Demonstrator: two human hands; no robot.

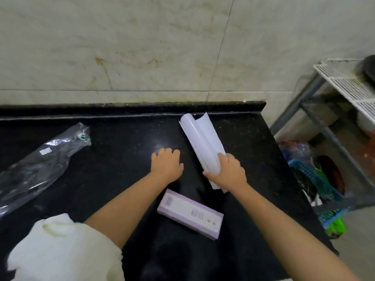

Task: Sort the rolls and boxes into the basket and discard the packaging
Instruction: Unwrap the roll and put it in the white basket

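Note:
A white roll of sheet (pixel 199 138) lies slanted on the black counter (pixel 121 138), its outer edge curling loose at the far end. My right hand (pixel 227 173) is shut on the roll's near end. My left hand (pixel 166 165) rests palm down on the counter just left of the roll, fingers curled and holding nothing. A long purple and white box (pixel 189 213) lies flat on the counter between my forearms. Clear plastic packaging (pixel 42 161) lies crumpled along the counter's left side. A blue basket (pixel 312 179) sits on the floor to the right, below counter level.
A tiled wall (pixel 142 47) rises behind the counter. Right of the counter stands a metal rack with a white grid shelf (pixel 345 82). Green and coloured items (pixel 332 222) lie on the floor near the basket. My white sleeve (pixel 60 248) fills the lower left.

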